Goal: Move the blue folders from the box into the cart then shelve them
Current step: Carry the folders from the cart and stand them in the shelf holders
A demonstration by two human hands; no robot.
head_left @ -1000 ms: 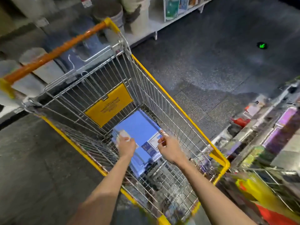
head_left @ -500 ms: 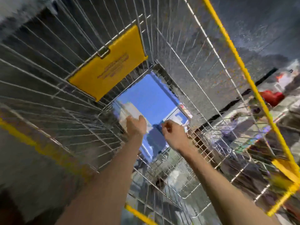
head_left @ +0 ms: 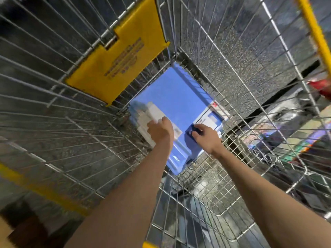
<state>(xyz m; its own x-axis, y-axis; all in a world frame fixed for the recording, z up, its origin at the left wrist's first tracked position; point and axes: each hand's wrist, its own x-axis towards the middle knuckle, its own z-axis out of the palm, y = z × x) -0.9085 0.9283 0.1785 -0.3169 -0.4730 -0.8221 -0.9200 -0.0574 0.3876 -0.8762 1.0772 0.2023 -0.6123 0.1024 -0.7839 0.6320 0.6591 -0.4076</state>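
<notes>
head cam, looking straight down into the silver wire shopping cart with yellow rim (head_left: 316, 33). the stack of flat blue plastic folders (head_left: 172, 97) lies on the cart's mesh bottom at the far end, under both hands.

left hand (head_left: 160, 130) is on the stack's left edge, fingers curled over it onto a white paper label (head_left: 154, 113) that runs out just beyond the knuckles. i read that as a grip on the folders.

right hand (head_left: 206, 138) sits on the near right part of the stack, fingertips curled down and pinching at a dark blue patch (head_left: 192, 133). a white printed label (head_left: 209, 120) lies just past the fingertips. bare blue cover between the two hands. the stack's near corner pokes out below the right wrist.

yellow plastic flap panel (head_left: 121, 56) hangs on the cart wall up and left of the left hand, text too blurred to read. dark speckled floor (head_left: 232, 72) shows through the wire beyond the right hand. blurred shelf goods (head_left: 286, 140) are further right, can't tell what.
</notes>
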